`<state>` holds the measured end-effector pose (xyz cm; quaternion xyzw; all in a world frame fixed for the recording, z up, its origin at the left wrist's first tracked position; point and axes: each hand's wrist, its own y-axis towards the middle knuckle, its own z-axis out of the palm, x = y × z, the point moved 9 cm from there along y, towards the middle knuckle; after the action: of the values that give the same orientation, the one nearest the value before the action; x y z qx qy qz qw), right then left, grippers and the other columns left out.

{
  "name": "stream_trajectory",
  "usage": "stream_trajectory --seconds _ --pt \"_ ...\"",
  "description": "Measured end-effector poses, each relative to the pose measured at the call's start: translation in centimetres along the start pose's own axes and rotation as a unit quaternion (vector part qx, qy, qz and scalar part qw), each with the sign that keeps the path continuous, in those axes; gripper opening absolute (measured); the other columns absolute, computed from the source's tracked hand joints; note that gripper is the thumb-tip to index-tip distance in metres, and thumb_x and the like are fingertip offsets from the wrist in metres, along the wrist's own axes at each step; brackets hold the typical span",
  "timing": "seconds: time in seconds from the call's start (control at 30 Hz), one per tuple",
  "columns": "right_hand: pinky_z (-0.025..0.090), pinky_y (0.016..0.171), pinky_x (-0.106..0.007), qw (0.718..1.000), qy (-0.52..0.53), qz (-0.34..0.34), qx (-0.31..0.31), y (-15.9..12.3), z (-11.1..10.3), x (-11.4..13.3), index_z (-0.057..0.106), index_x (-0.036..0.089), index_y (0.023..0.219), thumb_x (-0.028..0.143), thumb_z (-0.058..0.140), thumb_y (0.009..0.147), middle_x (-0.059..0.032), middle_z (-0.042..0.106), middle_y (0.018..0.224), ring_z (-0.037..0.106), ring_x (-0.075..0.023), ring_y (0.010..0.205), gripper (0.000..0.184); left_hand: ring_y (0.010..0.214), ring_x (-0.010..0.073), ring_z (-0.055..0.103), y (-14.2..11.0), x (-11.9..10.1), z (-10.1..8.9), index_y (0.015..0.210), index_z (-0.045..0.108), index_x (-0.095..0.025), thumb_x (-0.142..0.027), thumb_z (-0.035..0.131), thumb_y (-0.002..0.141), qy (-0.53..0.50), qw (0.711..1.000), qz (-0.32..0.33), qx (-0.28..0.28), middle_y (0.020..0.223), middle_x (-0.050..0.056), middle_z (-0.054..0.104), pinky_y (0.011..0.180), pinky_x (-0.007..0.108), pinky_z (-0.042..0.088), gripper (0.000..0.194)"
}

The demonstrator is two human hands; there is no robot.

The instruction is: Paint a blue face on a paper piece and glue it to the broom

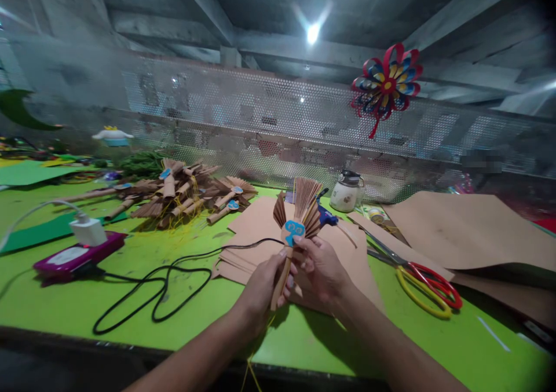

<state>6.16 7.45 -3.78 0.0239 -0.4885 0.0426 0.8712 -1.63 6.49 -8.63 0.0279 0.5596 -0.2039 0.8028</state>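
Note:
Between my hands stands a brown paper fan craft [308,198], its pleats spread at the top and a rolled paper handle below. A round tan-and-blue label [293,231] sits at its centre. My left hand [270,282] is closed around the handle. With thumb and fingers, my right hand [319,262] grips the craft at the label's lower edge. Yellow string hangs beneath my hands. Behind the craft lie flat brown paper sheets [243,262] and a blue tool [326,215], partly hidden, which looks like a glue gun.
Scissors [428,290] with red and yellow handles lie right. A purple power strip [80,256] with a black cord is left. Several similar paper crafts [174,198] are heaped at back left. A white jar [346,192] stands near the perforated metal screen [208,105]; large brown paper [473,230] lies far right.

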Motion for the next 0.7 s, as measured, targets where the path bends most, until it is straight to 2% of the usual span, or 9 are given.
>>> stream_trajectory --seconds 0.17,0.37,0.53,0.7 --pt "0.046 0.043 -0.023 1.0 0.001 -0.022 -0.018 0.2 -0.62 0.17 0.056 0.017 0.079 0.033 0.08 0.07 0.0035 0.06 0.054 0.048 -0.0085 0.039 0.03 0.046 0.0069 0.044 -0.13 -0.04 0.11 0.077 0.06 -0.015 -0.065 0.06 0.074 0.007 1.0 -0.001 -0.003 0.057 -0.003 0.051 0.04 0.016 0.03 0.05" --pt "0.044 0.039 -0.023 0.999 -0.001 -0.033 -0.031 0.07 -0.51 0.38 0.055 0.018 0.078 0.034 0.079 0.068 0.0037 0.06 0.053 0.048 -0.0093 0.036 0.03 0.045 0.0071 0.044 -0.29 -0.09 0.23 0.077 0.06 -0.015 -0.068 0.06 0.073 0.025 1.0 0.0 -0.006 0.057 -0.003 0.052 0.04 0.017 0.029 0.053" --pt "0.044 0.038 -0.02 0.998 0.002 -0.043 -0.054 0.07 -0.74 0.53 0.054 0.017 0.078 0.031 0.078 0.067 0.0041 0.061 0.054 0.049 -0.0075 0.038 0.029 0.044 0.0074 0.044 -0.19 0.15 0.13 0.077 0.06 -0.015 -0.069 0.06 0.072 0.036 0.999 -0.007 -0.009 0.056 -0.003 0.052 0.039 0.017 0.028 0.054" --pt "0.041 0.032 -0.021 0.998 0.005 -0.035 -0.049 0.04 -0.65 0.21 0.051 0.019 0.078 0.032 0.076 0.069 0.0047 0.059 0.053 0.044 -0.0081 0.034 0.03 0.043 0.0072 0.044 -0.05 0.24 0.13 0.079 0.06 -0.016 -0.069 0.061 0.071 0.032 0.999 -0.015 -0.009 0.056 -0.003 0.052 0.038 0.017 0.027 0.054"
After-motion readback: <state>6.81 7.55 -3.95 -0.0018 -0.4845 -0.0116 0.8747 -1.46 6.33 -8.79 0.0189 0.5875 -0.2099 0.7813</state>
